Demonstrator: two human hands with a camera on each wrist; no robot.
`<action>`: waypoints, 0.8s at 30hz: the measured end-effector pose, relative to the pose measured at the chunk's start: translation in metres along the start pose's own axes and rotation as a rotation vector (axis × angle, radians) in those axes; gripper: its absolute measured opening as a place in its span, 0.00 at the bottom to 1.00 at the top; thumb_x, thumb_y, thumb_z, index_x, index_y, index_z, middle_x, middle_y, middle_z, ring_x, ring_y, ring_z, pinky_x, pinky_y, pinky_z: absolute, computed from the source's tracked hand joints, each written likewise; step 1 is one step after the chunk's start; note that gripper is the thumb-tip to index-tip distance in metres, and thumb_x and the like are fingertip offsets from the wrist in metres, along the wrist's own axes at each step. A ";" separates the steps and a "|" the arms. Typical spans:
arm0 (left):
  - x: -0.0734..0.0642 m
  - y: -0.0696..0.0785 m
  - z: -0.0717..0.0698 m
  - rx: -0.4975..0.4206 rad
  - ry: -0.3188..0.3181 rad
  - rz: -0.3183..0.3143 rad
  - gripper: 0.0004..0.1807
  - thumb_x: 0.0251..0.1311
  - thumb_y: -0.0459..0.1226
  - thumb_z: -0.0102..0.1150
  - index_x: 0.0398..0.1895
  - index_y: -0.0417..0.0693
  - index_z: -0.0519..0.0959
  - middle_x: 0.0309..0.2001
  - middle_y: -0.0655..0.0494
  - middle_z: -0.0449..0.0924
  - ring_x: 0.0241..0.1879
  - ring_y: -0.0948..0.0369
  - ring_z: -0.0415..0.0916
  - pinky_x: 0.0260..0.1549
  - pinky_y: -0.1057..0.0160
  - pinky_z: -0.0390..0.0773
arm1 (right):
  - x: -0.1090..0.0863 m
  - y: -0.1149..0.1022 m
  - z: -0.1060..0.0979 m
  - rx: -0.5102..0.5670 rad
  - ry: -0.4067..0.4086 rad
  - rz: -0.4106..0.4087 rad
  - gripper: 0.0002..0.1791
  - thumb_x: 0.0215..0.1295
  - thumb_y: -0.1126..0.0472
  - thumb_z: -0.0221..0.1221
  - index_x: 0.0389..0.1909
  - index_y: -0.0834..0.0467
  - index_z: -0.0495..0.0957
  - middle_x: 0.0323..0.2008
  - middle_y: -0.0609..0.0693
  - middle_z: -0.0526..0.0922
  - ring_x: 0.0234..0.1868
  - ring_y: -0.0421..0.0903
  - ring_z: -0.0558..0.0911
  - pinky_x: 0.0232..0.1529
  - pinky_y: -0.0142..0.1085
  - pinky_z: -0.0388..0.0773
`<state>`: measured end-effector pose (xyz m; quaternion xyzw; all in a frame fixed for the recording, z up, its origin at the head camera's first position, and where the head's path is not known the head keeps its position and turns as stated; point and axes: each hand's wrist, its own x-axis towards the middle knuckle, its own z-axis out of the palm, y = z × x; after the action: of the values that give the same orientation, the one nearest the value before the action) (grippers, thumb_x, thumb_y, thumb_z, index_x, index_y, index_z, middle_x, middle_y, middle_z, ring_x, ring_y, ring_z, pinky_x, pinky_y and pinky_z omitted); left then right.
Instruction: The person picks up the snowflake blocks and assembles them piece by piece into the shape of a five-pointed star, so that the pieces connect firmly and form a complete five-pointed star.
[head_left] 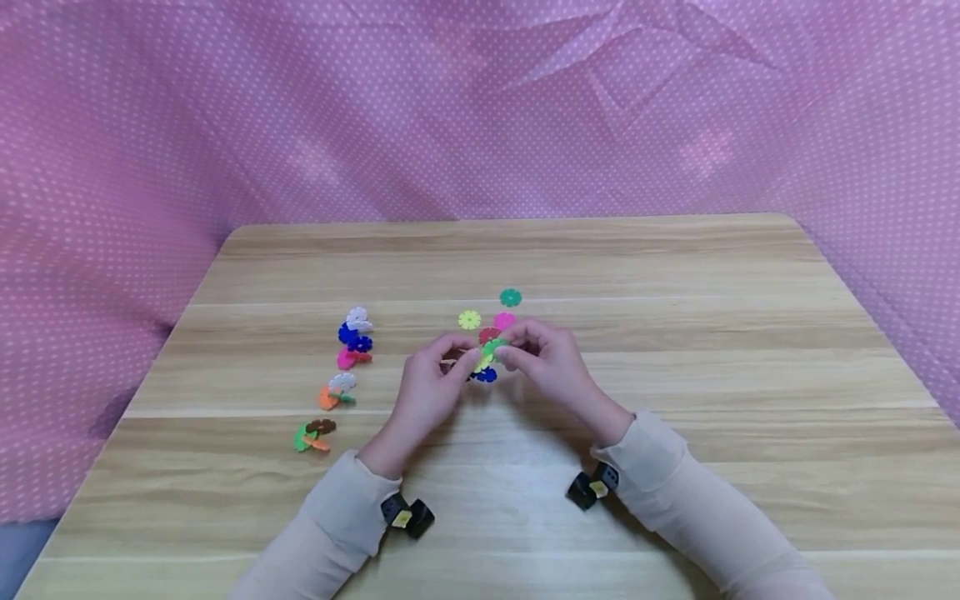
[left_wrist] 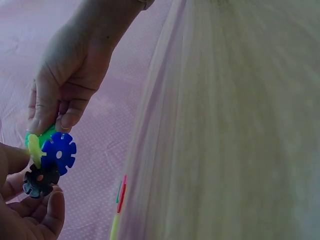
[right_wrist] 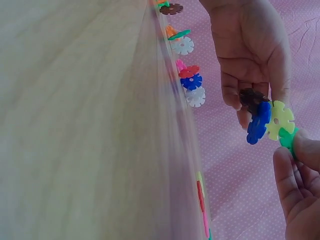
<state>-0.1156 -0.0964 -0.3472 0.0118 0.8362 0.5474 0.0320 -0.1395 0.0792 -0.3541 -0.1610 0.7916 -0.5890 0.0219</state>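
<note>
Over the middle of the table, both hands hold a small cluster of notched, flower-shaped plastic discs. My left hand point(head_left: 431, 379) grips it from the left, its thumb and fingers around the yellow disc point(right_wrist: 280, 120). Beside that disc are a blue disc point(left_wrist: 59, 153) and a dark brown disc point(right_wrist: 252, 98), slotted together with it. My right hand point(head_left: 551, 358) pinches a green disc point(head_left: 492, 347) between thumb and fingertips, its edge right at the yellow disc's edge. Fingers hide part of the green disc.
Loose teal point(head_left: 511, 297), yellow point(head_left: 469, 320), pink point(head_left: 505, 321) and red discs point(head_left: 489, 335) lie just beyond the hands. To the left runs a column of joined discs, with white point(head_left: 357, 317), blue point(head_left: 360, 343), orange point(head_left: 327, 398) and brown point(head_left: 321, 426) among them.
</note>
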 end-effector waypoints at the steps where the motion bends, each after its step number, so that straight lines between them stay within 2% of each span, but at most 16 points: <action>1: 0.000 0.000 0.000 -0.021 -0.003 0.001 0.10 0.61 0.40 0.57 0.44 0.47 0.79 0.41 0.56 0.80 0.40 0.60 0.76 0.38 0.62 0.80 | 0.000 0.000 0.000 0.003 -0.004 0.002 0.03 0.58 0.65 0.62 0.34 0.58 0.79 0.27 0.50 0.81 0.28 0.46 0.78 0.26 0.30 0.76; 8: -0.001 0.002 0.002 -0.107 0.001 0.017 0.06 0.60 0.38 0.59 0.38 0.50 0.81 0.41 0.58 0.81 0.39 0.60 0.76 0.38 0.63 0.80 | -0.002 -0.005 0.001 0.004 -0.038 0.008 0.05 0.58 0.62 0.62 0.35 0.57 0.79 0.29 0.49 0.82 0.30 0.44 0.80 0.29 0.32 0.79; 18: -0.003 0.002 0.001 -0.088 0.040 0.013 0.04 0.60 0.38 0.59 0.35 0.49 0.81 0.40 0.59 0.82 0.38 0.61 0.77 0.40 0.62 0.79 | -0.002 -0.007 0.004 0.010 -0.049 -0.003 0.07 0.57 0.62 0.63 0.37 0.57 0.80 0.29 0.49 0.82 0.29 0.44 0.79 0.29 0.33 0.79; 21: -0.004 0.002 0.000 -0.090 0.067 0.023 0.05 0.60 0.38 0.59 0.35 0.49 0.81 0.39 0.58 0.82 0.36 0.60 0.76 0.37 0.63 0.79 | 0.000 -0.006 0.004 0.027 -0.061 0.012 0.08 0.58 0.60 0.62 0.39 0.57 0.80 0.30 0.49 0.82 0.30 0.44 0.80 0.31 0.34 0.80; 24: -0.005 0.003 0.000 -0.104 0.096 0.039 0.06 0.60 0.39 0.58 0.36 0.48 0.81 0.38 0.56 0.82 0.33 0.60 0.75 0.32 0.63 0.79 | 0.002 -0.004 0.002 0.096 -0.068 0.030 0.10 0.63 0.57 0.58 0.41 0.59 0.79 0.32 0.52 0.83 0.31 0.45 0.81 0.34 0.36 0.81</action>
<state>-0.1112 -0.0955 -0.3445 0.0002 0.8068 0.5905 -0.0183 -0.1398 0.0756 -0.3505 -0.1679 0.7637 -0.6200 0.0650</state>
